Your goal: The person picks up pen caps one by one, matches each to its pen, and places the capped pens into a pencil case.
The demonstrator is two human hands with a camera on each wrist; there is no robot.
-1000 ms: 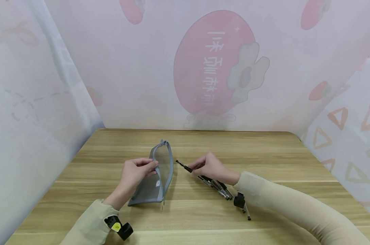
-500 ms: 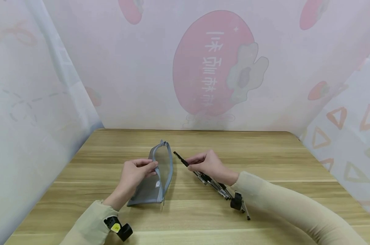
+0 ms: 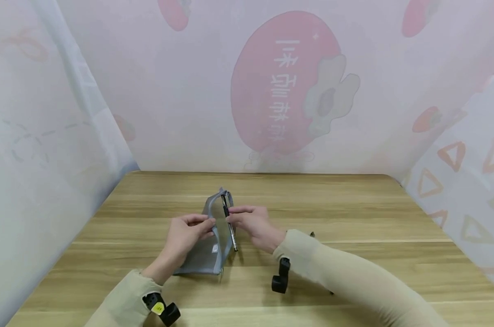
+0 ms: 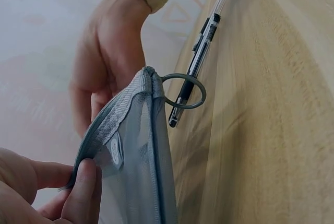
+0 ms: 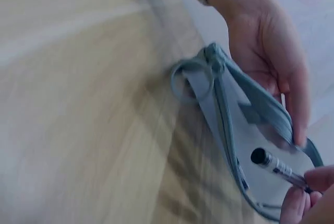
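A grey zippered mesh pouch [image 3: 203, 256] stands on the table with its mouth apart. My left hand [image 3: 185, 236] pinches one zippered edge of it between thumb and fingers. At the mouth, my right hand [image 3: 256, 227] holds a pen [image 3: 232, 234] with a clear barrel and dark grip. The right wrist view shows the pen's black end [image 5: 261, 156] within the outline of the opening. A ring pull [image 4: 185, 91] hangs at the pouch's corner in the left wrist view. More clear-and-black pens [image 4: 203, 51] lie on the table beyond it.
The wooden table [image 3: 148, 190] has pale printed cloth [image 3: 181, 113] behind and at both sides. In the head view, my right sleeve [image 3: 353, 268] covers most of the loose pens, leaving only small dark ends showing.
My right hand has moved left from above the pen pile to the pouch mouth, carrying one pen. The pouch has shifted slightly; my left hand keeps its pinch on the edge.
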